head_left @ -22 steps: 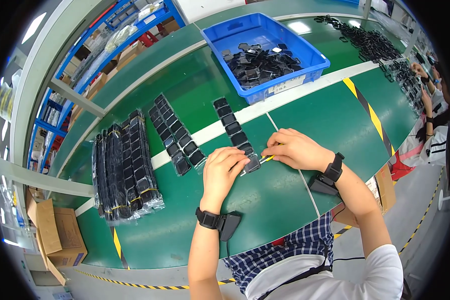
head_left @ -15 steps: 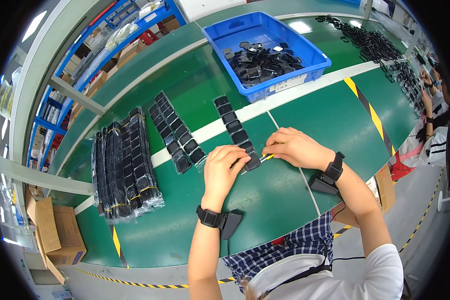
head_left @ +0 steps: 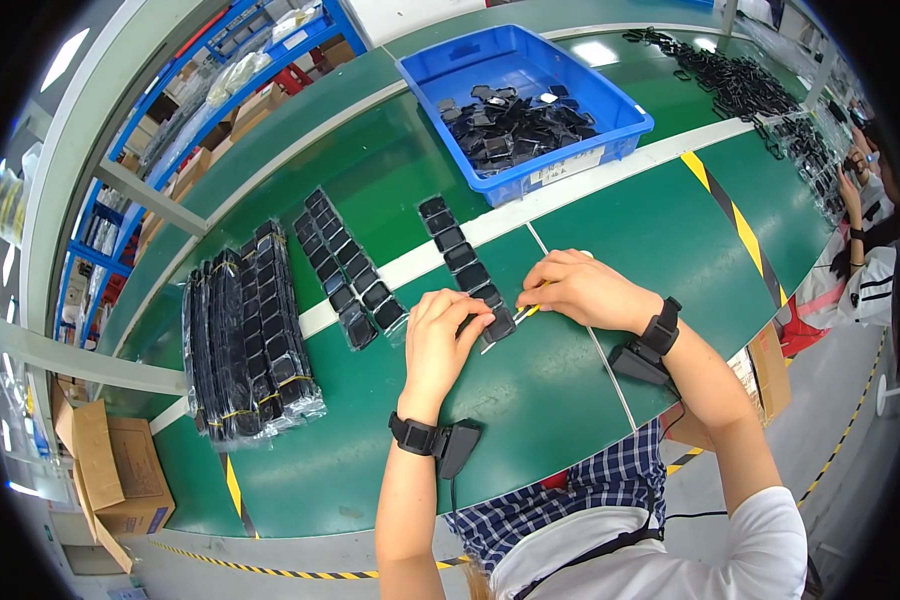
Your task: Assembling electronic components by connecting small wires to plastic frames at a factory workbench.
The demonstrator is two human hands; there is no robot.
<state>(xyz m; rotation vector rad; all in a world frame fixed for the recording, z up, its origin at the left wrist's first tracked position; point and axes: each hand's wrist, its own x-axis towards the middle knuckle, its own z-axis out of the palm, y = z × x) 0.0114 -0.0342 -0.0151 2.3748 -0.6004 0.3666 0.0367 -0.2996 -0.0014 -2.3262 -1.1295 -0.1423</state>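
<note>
A clear plastic strip of black square pieces (head_left: 460,257) lies on the green bench before me. At its near end, my left hand (head_left: 440,338) is closed, thumb and fingers pinching the strip's edge. My right hand (head_left: 592,290) is closed round a slim yellow-handled tool (head_left: 533,308) just right of that end. The tool's tip points at the last square; the exact kind of tool is too small to tell. Two more strips (head_left: 342,262) lie side by side to the left. Beyond them, bundles of stacked strips (head_left: 250,340) are tied with yellow bands.
A blue tray (head_left: 620,115) holding loose black square pieces (head_left: 515,130) stands at the back. Many black frame-like parts (head_left: 740,85) are heaped far right, near another person's hands (head_left: 850,190). An open cardboard box (head_left: 135,470) stands left of the bench (head_left: 320,480); blue shelving (head_left: 130,170) rises behind.
The strip and both hands appear slightly further left, along with a small shift of the whole view. Both hands keep their hold, the yellow tool staying at the strip's near end.
</note>
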